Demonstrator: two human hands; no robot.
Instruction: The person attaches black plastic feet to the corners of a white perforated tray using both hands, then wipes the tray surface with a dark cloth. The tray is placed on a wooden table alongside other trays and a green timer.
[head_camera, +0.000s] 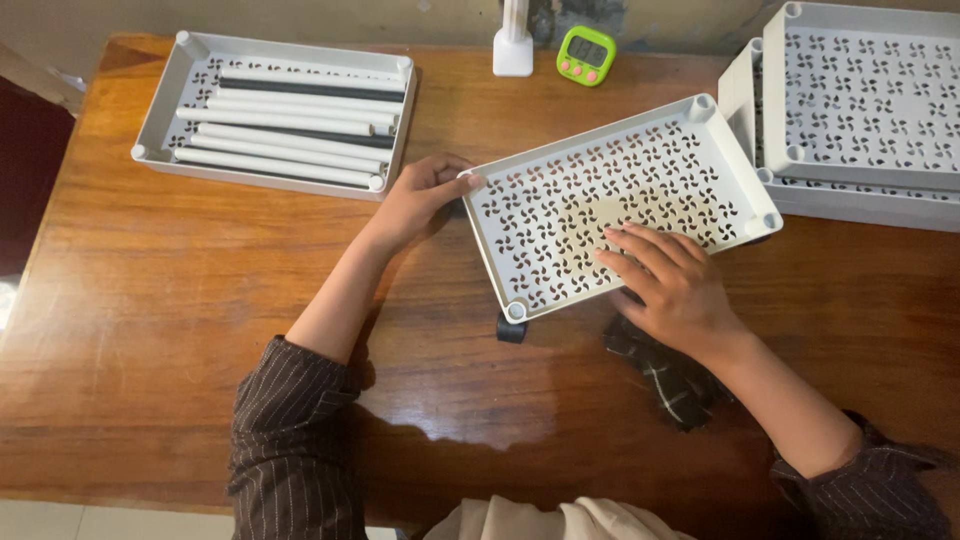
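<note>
A white perforated plastic tray (640, 150) lies tilted on the wooden table in front of me. My left hand (418, 197) grips its near-left corner, thumb on the rim. My right hand (668, 283) rests palm down inside the tray, fingers spread over the holes near its front edge. Under the tray's front corner a small black round piece (511, 329) shows. A dark checked cloth (668, 378) lies below my right wrist.
At the back left a second white tray (160, 110) holds several white and black tubes (285, 135). Stacked white perforated trays (860, 100) stand at the back right. A green timer (586, 55) and a white stand (512, 45) sit at the far edge.
</note>
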